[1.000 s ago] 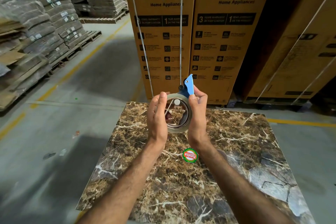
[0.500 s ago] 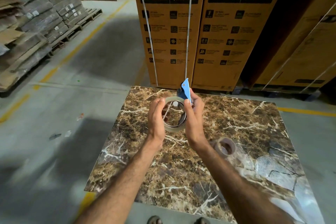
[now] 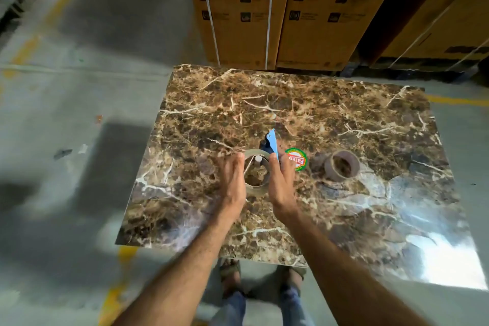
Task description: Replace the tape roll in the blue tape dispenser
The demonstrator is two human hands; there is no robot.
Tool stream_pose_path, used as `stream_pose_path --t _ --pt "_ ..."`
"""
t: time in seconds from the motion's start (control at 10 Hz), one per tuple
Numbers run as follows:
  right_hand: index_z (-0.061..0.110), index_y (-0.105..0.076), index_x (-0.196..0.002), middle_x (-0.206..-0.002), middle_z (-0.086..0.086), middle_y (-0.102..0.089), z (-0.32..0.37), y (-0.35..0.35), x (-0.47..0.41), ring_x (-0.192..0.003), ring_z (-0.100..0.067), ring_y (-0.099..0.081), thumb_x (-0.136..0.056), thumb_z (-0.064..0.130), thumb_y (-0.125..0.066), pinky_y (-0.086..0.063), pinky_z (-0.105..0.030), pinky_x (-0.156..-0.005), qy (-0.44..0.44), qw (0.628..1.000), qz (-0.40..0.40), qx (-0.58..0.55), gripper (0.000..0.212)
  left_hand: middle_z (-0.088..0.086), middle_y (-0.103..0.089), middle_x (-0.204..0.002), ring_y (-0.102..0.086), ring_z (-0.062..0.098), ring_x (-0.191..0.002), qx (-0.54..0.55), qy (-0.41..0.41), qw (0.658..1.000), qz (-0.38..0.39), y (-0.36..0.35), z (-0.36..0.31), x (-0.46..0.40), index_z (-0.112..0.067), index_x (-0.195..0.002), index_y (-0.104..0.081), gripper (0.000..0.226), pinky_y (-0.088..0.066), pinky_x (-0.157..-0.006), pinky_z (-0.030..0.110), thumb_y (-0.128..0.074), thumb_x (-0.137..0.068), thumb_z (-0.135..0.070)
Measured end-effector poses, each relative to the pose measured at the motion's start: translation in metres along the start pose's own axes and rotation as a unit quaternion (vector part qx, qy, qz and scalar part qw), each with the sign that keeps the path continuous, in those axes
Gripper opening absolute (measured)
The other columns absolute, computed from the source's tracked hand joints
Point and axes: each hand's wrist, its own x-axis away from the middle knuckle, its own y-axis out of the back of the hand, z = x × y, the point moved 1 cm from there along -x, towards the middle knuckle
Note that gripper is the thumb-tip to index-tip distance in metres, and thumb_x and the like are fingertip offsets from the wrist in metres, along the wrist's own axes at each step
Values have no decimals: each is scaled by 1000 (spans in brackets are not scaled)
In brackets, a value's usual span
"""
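A clear tape roll point(image 3: 254, 185) sits in the blue tape dispenser point(image 3: 272, 144), held upright just above the marble table point(image 3: 330, 119). My left hand point(image 3: 232, 182) presses flat against the roll's left side. On the right side my right hand point(image 3: 281, 180) grips the dispenser, whose blue blade end sticks up past my fingers. A white hub shows inside the roll. A second roll, a brownish one point(image 3: 342, 165), lies on the table to the right, apart from both hands.
A round red and green sticker point(image 3: 296, 159) lies on the marble between my right hand and the brown roll. Strapped cardboard boxes point(image 3: 264, 8) stand behind the table. Concrete floor with yellow lines lies to the left. My feet show below the near table edge.
The camera has tilted down, so the table fills more of the view and the brown roll shows fully. Both hands with the dispenser have come lower and nearer to me.
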Motion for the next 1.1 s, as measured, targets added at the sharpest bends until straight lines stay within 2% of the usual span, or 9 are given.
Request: stream_pose_path --t 0.1,0.2,0.3,0.4,0.5,0.6,0.7,0.9,1.1 --pt "23 -60 -140 -129 4 -53 -26 -2 2 -130 -23 -40 -111 40 -37 -28 -52 -121 6 1000 -9 29 41 -2 -55 -94 -49 -7 -74 -14 -23 999 -36 -4 32 -6 -24 -94 -59 24 -43 -67 15 -45 -107 -39" --pt "24 -57 -143 -133 0 -53 -48 -7 1 -130 -24 -39 -111 41 -34 -28 -49 -120 2 999 -7 41 43 4 -53 -99 -48 13 -86 -50 -27 997 -49 -6 58 -12 -39 -88 -52 25 -42 -71 28 -40 -96 -60" --pt "30 -58 -140 -131 -1 -53 -64 -11 -3 -129 -23 -40 -109 50 -32 -31 -50 -119 -20 999 -9 32 45 -2 -49 -95 -46 17 -87 -79 -35 995 -56 -5 67 -13 -41 -86 -49 23 -43 -73 34 -39 -97 -58" --pt "27 -58 -138 -129 -4 -54 -74 -11 -7 -126 -20 -42 -111 45 -25 -23 -29 -120 12 998 -6 66 46 2 -48 -99 -45 18 -91 -102 -38 992 -58 -8 65 -15 -26 -91 -54 29 -45 -77 32 -42 -103 -49" --pt "22 -49 -150 -136 -2 -49 -86 -11 -10 -130 -1 -35 -113 29 -21 -2 0 -108 37 990 6 137 47 15 -44 -116 -39 16 -100 -131 -17 990 -51 -9 67 -17 -7 -100 -60 27 -37 -79 1 -46 -108 -29" --pt "20 -45 -155 -136 -7 -48 -94 -11 -12 -128 -11 -37 -113 23 -22 2 1 -107 34 985 2 169 47 16 -44 -118 -40 18 -105 -139 -23 989 -52 -8 70 -18 -5 -103 -60 27 -36 -79 -1 -47 -108 -28" --pt "20 -43 -157 -135 -5 -45 -93 -12 -12 -126 -4 -34 -114 22 -23 4 4 -104 24 985 11 171 47 9 -45 -115 -45 22 -108 -148 -39 987 -55 -7 72 -18 -8 -105 -61 28 -40 -82 16 -47 -108 -32" --pt "12 -34 -162 -146 9 -33 -62 0 0 -132 2 -32 -110 33 -23 -12 2 -108 30 989 9 142 57 7 -53 -122 -51 12 -109 -155 -82 983 -54 1 62 -11 -11 -126 -66 33 -40 -86 2 -47 -108 -31" --pt "6 -35 -160 -162 -15 -42 -32 21 1 -148 -25 -39 -106 26 -33 -34 -45 -124 173 931 13 321 58 6 -59 -137 -53 15 -121 -307 -234 922 -28 6 41 -14 -12 -138 -58 44 -48 -105 38 -41 -107 -37"
